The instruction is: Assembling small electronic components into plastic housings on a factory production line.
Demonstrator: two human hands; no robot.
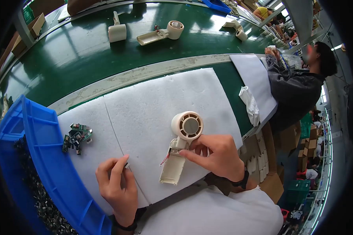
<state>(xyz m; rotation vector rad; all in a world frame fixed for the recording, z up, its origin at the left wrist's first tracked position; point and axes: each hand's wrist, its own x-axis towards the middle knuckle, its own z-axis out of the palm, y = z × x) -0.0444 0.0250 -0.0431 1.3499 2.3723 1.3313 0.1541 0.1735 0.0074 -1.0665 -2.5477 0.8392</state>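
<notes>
A cream handheld fan (pixel 171 166) lies on the white foam sheet (pixel 145 105), its round head away from me and its hollow handle half uncovered, with thin red wires at the side. My right hand (pixel 219 154) is closed on it, thumb and fingers at the neck below the head. To the left, over the foam, my left hand (pixel 119 186) pinches a small circuit board (pixel 126 165), of which only a dark and silvery end shows at the fingertips. A small heap of green circuit boards (pixel 79 135) sits on the foam beyond that hand.
A blue bin (pixel 51 152) of many small boards stands at my left. Beyond the foam runs a green conveyor (pixel 82 55) carrying several cream fan parts (pixel 157 35). At the right, a white glove (pixel 249 103) lies near a co-worker in a dark jacket (pixel 296 92).
</notes>
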